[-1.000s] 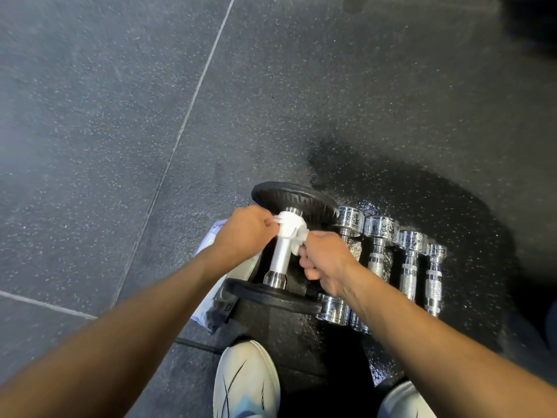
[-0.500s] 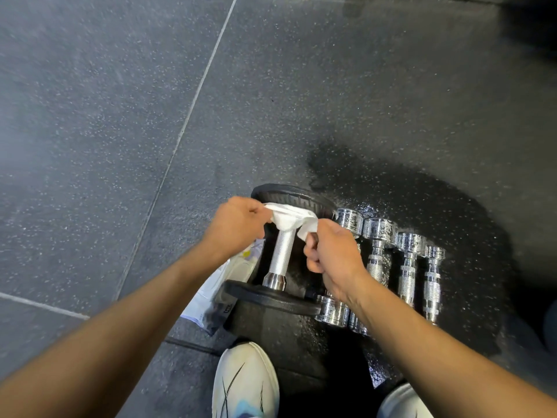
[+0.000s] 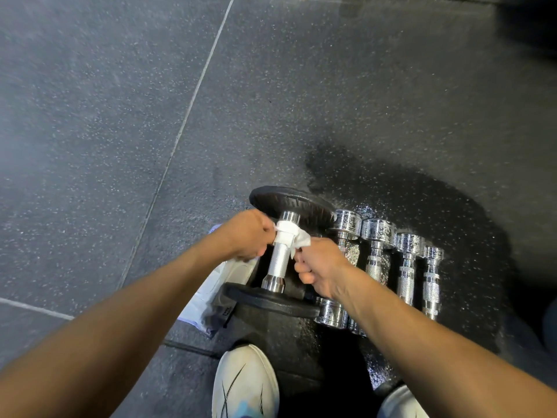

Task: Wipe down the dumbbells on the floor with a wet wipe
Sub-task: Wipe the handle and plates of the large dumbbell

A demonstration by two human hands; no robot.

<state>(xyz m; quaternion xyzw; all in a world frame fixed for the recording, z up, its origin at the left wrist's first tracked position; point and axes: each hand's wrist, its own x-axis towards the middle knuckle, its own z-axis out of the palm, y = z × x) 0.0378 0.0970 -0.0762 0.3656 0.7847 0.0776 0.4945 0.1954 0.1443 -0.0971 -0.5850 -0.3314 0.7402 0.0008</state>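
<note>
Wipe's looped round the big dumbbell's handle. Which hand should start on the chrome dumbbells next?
Right, probably. The right hand holds the wet wipe's loose end beside the chrome dumbbells; the left hand sits across the big dumbbell's handle.

Even, fairly bright light is cast across the speckled floor (image 3: 120, 116), though the top right corner is lost in deep shade and a broad dark shadow (image 3: 422, 212) is thrown behind the chrome dumbbells (image 3: 407, 267), on which hard mottled glare is seen. Wide-angle bending is shown in the floor seams, and the forearms are stretched toward the lower corners. The left hand (image 3: 245, 233) appears slightly motion-blurred.
</note>
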